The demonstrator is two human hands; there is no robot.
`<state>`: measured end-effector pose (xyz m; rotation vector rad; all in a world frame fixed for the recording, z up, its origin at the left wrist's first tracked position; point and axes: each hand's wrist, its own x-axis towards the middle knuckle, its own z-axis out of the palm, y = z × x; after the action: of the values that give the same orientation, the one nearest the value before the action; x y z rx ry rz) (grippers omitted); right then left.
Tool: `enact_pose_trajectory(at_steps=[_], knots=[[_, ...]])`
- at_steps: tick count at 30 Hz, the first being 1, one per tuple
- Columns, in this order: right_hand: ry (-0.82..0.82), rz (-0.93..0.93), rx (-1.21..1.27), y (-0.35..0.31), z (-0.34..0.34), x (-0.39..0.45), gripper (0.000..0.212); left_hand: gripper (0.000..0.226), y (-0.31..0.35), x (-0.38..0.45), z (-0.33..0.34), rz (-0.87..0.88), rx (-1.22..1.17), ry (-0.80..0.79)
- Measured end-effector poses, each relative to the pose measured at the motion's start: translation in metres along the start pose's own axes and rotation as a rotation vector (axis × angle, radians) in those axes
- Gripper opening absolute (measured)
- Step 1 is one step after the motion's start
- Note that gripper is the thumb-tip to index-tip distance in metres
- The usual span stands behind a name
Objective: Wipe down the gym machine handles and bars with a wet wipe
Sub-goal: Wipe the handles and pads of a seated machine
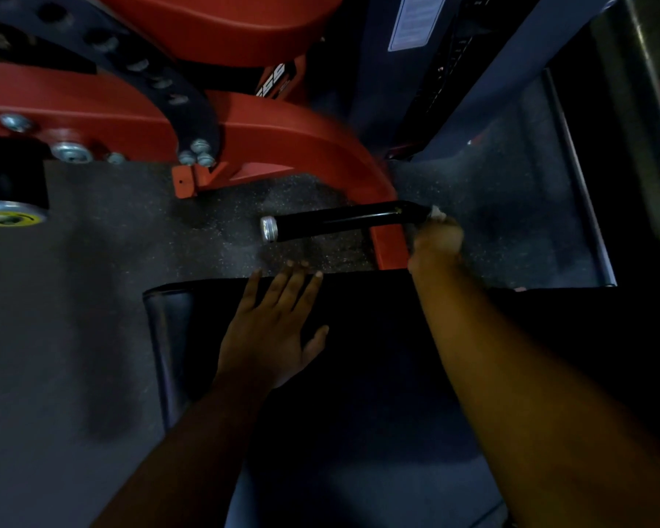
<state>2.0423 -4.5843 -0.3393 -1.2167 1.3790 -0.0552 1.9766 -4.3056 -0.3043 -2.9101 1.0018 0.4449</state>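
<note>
The black handle (pixel 343 219) juts from the red frame (pixel 302 146); its far end is gripped through a wet wipe (pixel 437 213) by the right hand (pixel 437 238). The left hand (pixel 271 329) is laid flat, fingers spread, on the black pad (pixel 378 337). The capped end could be missed if the stroke is stopped short.

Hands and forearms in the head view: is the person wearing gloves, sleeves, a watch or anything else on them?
Nothing worn shows. The left hand is bare, with no glove, ring or watch, and its forearm is uncovered down to the frame edge. The right hand is also ungloved, with a bare wrist and forearm; no sleeve cuff appears on either arm. The picture is dim and slightly blurred, so small jewellery could go unseen.
</note>
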Motion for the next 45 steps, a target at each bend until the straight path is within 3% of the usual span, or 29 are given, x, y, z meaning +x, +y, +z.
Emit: enact_pose_trajectory(at_steps=[3, 5, 11, 16, 18, 22, 27, 30, 32, 33, 36, 38, 40, 41, 43, 45], knots=[[-0.064, 0.059, 0.279, 0.006, 0.015, -0.030, 0.042, 0.078, 0.000, 0.000, 0.001, 0.002, -0.002, -0.007], [-0.190, 0.108, 0.422, 0.013, 0.024, -0.052, 0.040, 0.078, -0.001, 0.001, 0.001, 0.003, -0.004, -0.005], [-0.323, 0.224, 0.356, 0.022, 0.010, -0.079, 0.020, 0.077, 0.000, 0.000, -0.002, 0.015, -0.005, -0.010], [-0.140, 0.223, 0.365, 0.004, -0.011, -0.034, 0.037, 0.078, -0.001, 0.000, -0.002, 0.013, 0.002, -0.007], [-0.177, 0.268, 0.413, -0.001, 0.009, -0.039, 0.039, 0.077, -0.001, 0.000, -0.001, 0.012, -0.002, -0.002], [-0.340, 0.339, 0.293, 0.014, 0.055, -0.084, 0.028, 0.077, -0.001, 0.001, 0.001, 0.012, -0.001, -0.028], [-0.507, 0.393, 0.002, 0.004, 0.073, -0.113, 0.039, 0.075, -0.002, 0.002, 0.001, 0.023, 0.005, -0.040], [-0.545, 0.357, -0.137, -0.006, 0.058, -0.116, 0.024, 0.076, -0.001, 0.001, 0.001, 0.016, -0.003, -0.028], [-0.592, 0.190, -0.326, -0.014, 0.038, -0.114, 0.018, 0.076, -0.001, 0.001, 0.000, 0.012, -0.015, -0.019], [-0.603, 0.019, -0.419, -0.019, 0.028, -0.112, 0.019, 0.077, -0.001, 0.001, 0.001, 0.009, -0.022, -0.013], [-0.413, -0.740, -0.685, -0.030, 0.020, -0.103, 0.024, 0.077, -0.001, 0.001, 0.002, 0.006, -0.026, -0.003], [-0.510, -1.116, -0.854, -0.030, 0.037, -0.108, 0.031, 0.077, -0.001, 0.000, 0.003, 0.011, -0.033, 0.016], [-0.813, -1.345, -1.014, -0.015, 0.056, -0.111, 0.050, 0.076, -0.002, 0.000, 0.004, 0.017, -0.038, 0.028], [-0.869, -1.490, -1.109, -0.001, 0.060, -0.102, 0.059, 0.077, -0.002, 0.000, 0.004, 0.021, -0.029, 0.018], [-0.825, -1.745, -1.314, 0.013, 0.054, -0.076, 0.075, 0.078, -0.003, 0.001, 0.004, 0.026, -0.006, 0.003], [-0.750, -1.871, -1.499, 0.007, 0.035, -0.052, 0.082, 0.078, -0.002, 0.001, 0.004, 0.020, -0.010, 0.021]])
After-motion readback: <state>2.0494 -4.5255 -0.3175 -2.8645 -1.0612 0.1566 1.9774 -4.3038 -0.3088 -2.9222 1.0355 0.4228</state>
